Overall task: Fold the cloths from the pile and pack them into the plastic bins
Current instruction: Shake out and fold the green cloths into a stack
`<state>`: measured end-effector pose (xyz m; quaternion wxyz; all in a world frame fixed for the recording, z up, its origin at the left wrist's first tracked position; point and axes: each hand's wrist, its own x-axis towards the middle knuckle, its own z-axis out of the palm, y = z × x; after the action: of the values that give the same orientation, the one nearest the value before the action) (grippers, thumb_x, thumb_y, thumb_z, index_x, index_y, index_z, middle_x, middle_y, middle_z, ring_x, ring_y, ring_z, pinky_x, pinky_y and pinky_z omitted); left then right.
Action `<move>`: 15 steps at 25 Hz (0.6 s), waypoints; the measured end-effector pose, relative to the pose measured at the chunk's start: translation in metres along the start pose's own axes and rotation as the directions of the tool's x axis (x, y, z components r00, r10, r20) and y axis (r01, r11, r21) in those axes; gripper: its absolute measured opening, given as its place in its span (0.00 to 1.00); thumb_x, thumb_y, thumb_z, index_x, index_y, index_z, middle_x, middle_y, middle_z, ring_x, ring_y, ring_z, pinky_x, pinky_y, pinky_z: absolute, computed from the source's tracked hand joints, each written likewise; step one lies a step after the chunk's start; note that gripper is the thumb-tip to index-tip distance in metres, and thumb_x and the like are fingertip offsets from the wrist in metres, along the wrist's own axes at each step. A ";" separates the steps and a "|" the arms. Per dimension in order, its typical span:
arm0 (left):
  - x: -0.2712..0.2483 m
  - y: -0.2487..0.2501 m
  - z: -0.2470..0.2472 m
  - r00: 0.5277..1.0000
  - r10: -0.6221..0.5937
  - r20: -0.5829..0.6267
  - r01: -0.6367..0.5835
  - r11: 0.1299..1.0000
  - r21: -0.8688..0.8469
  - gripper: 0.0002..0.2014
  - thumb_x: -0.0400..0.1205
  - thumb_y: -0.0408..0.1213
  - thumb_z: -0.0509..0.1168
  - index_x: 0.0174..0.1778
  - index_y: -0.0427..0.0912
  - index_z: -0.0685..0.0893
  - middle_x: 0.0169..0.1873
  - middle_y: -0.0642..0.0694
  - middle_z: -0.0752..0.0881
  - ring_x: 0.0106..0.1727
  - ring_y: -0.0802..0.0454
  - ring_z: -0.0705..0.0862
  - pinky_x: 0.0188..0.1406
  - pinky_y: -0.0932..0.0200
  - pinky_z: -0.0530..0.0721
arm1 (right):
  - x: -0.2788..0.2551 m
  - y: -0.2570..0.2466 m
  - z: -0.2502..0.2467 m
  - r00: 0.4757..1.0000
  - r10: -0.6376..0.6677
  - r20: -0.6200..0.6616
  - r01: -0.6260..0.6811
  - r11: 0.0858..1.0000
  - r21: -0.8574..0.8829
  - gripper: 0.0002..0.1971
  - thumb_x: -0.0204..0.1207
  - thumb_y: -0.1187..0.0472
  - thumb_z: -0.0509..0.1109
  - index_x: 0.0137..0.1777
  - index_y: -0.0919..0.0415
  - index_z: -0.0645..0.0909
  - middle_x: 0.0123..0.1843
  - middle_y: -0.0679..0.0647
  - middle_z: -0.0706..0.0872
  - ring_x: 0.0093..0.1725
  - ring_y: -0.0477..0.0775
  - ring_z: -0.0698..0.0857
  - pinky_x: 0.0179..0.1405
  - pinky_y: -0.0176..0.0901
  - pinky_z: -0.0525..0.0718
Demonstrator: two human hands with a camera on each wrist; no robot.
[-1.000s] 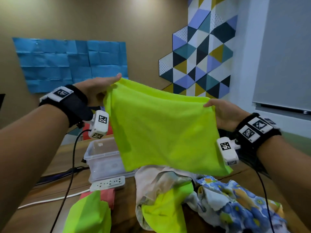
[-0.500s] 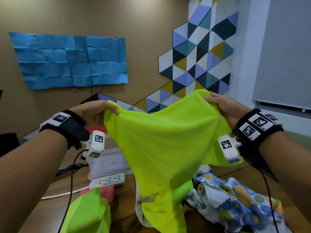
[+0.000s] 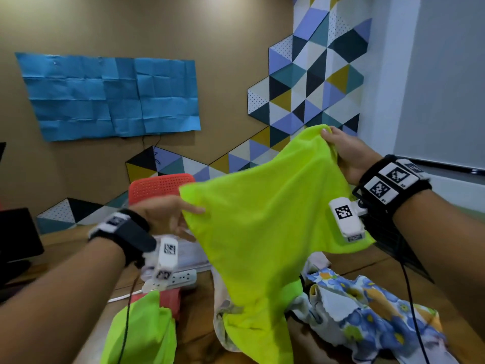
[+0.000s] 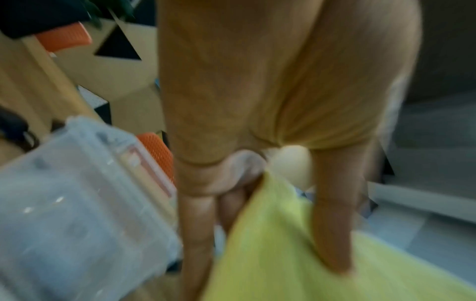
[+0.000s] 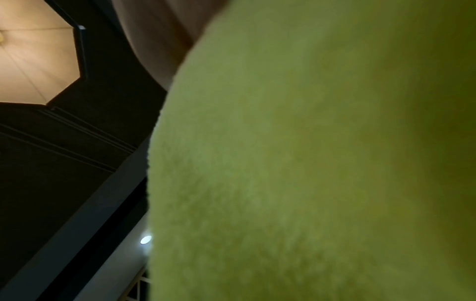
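Note:
A lime-green cloth (image 3: 262, 232) hangs in the air between my hands, slanting down to the left, its lower end draped on the pile. My right hand (image 3: 338, 148) grips its upper right corner, held high. My left hand (image 3: 183, 219), lower and blurred, pinches the left corner; in the left wrist view the cloth (image 4: 283, 254) runs between thumb and fingers. The same cloth (image 5: 309, 163) fills the right wrist view. A clear plastic bin (image 4: 77, 203) stands just beyond my left hand, mostly hidden in the head view.
On the wooden table (image 3: 196, 324) lie a blue floral cloth (image 3: 367, 319), a beige cloth (image 3: 223, 306) and another lime-green cloth (image 3: 141, 332) at front left. A white power strip (image 3: 183, 278) lies by the bin. A red chair (image 3: 162, 187) stands behind, a dark screen (image 3: 18, 232) at left.
My left hand has dropped with its corner, while my right hand stayed high and shifted right. The cloth went from hanging flat to slanting, its bottom now resting on the pile.

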<state>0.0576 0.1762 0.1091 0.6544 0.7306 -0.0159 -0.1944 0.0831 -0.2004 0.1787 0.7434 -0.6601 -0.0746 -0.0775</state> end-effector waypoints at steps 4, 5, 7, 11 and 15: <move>0.016 -0.008 0.017 0.959 0.032 -0.281 -0.043 0.999 -0.032 0.10 0.82 0.17 0.64 0.58 0.29 0.81 0.59 0.32 0.85 0.54 0.36 0.88 0.57 0.39 0.87 | 0.043 0.029 -0.042 0.994 0.015 -0.113 -0.046 0.959 -0.280 0.16 0.77 0.42 0.67 0.60 0.47 0.84 0.67 0.58 0.85 0.64 0.61 0.85 0.66 0.63 0.84; 0.018 -0.001 0.011 0.922 0.064 -0.382 -0.083 0.996 -0.034 0.13 0.81 0.17 0.65 0.59 0.34 0.79 0.60 0.35 0.83 0.52 0.37 0.87 0.53 0.39 0.88 | 0.065 0.043 -0.064 0.992 0.015 -0.129 -0.062 0.925 -0.374 0.19 0.70 0.39 0.69 0.57 0.46 0.85 0.69 0.58 0.85 0.66 0.62 0.85 0.69 0.64 0.82; 0.023 0.006 -0.001 0.904 0.070 -0.422 -0.069 0.997 0.016 0.24 0.81 0.21 0.69 0.69 0.47 0.75 0.64 0.38 0.80 0.55 0.36 0.85 0.45 0.41 0.89 | 0.084 0.056 -0.082 0.989 0.074 -0.129 -0.122 0.902 -0.415 0.21 0.68 0.44 0.74 0.58 0.54 0.86 0.65 0.62 0.87 0.62 0.64 0.87 0.65 0.66 0.84; 0.018 0.016 -0.010 0.934 0.039 -0.356 0.018 0.988 0.156 0.30 0.78 0.27 0.73 0.76 0.45 0.74 0.64 0.37 0.82 0.59 0.37 0.86 0.43 0.45 0.89 | 0.008 0.023 -0.037 0.955 0.293 -0.048 -0.294 0.913 -0.285 0.10 0.82 0.64 0.69 0.59 0.67 0.77 0.51 0.64 0.86 0.44 0.60 0.87 0.45 0.56 0.86; 0.000 0.047 -0.026 0.933 0.083 -0.351 -0.083 0.996 0.015 0.23 0.78 0.22 0.70 0.69 0.39 0.80 0.63 0.35 0.84 0.56 0.41 0.87 0.38 0.50 0.89 | 0.012 0.012 -0.042 0.966 0.258 0.032 -0.245 0.944 -0.221 0.16 0.83 0.72 0.63 0.68 0.61 0.78 0.59 0.60 0.85 0.51 0.54 0.85 0.44 0.43 0.91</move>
<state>0.0763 0.1947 0.1564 0.6543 0.7522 0.0704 -0.0329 0.0973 -0.2408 0.1646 0.6688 -0.7428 -0.0034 0.0302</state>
